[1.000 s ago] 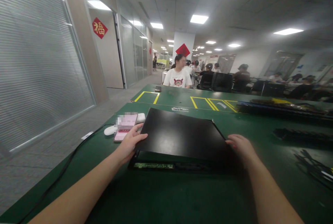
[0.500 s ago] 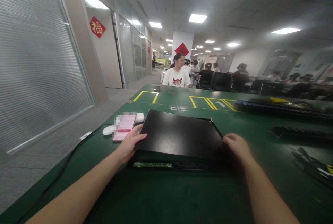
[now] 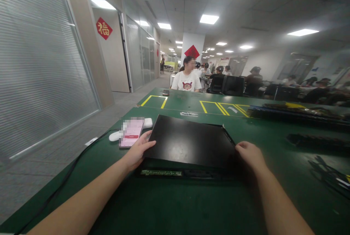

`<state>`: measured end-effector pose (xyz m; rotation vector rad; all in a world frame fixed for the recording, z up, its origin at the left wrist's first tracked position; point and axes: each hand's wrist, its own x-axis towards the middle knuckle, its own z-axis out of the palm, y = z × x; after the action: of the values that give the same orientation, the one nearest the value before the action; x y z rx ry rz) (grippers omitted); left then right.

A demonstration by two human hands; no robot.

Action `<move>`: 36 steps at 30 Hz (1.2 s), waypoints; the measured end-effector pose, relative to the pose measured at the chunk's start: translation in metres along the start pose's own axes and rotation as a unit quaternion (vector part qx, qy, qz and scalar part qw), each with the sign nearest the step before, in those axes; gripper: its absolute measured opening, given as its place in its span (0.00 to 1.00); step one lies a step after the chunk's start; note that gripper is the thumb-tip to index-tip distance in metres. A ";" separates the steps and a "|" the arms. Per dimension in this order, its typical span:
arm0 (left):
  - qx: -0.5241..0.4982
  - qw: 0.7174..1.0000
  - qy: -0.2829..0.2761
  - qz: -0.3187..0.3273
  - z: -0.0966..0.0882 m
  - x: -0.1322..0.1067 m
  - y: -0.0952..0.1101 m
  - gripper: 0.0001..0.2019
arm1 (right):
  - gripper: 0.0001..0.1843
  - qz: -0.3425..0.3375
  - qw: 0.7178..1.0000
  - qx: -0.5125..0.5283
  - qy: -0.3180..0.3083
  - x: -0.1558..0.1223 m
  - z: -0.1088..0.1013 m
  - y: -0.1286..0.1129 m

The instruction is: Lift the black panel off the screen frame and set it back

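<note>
A flat black display panel with a glossy face lies tilted over a dark frame on the table. Below its near edge, a strip of green circuit board shows in that frame. My left hand grips the panel's left edge, thumb on top and the other fingers partly hidden beneath. At the right edge my right hand is closed in a pinch, its fingertips on the panel's rim. Along the upper right corner, a thin rim stands slightly apart from the panel. What lies under the panel is hidden.
On the green table, a lit phone leans on a white stand at the left, beside a black cable. Dark strips and coiled cables lie at the right. A person sits across the table.
</note>
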<state>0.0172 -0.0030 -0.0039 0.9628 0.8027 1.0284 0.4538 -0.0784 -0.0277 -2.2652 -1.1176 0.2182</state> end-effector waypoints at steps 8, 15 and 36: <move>-0.002 1.000 -0.010 0.001 0.000 0.000 0.000 0.36 | 0.10 -0.001 1.000 0.000 -0.006 -0.002 0.000 -0.001; -0.011 1.000 -0.007 0.008 -0.001 0.002 -0.003 0.36 | 0.14 0.007 0.999 -0.041 -0.017 -0.003 0.001 -0.004; 0.055 0.998 -0.012 0.036 -0.013 0.011 -0.009 0.35 | 0.15 -0.006 0.999 -0.039 -0.006 0.006 0.005 0.008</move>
<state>0.0119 0.0089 -0.0183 1.1021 0.8164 1.0418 0.4609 -0.0756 -0.0357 -2.3274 -1.1651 0.1851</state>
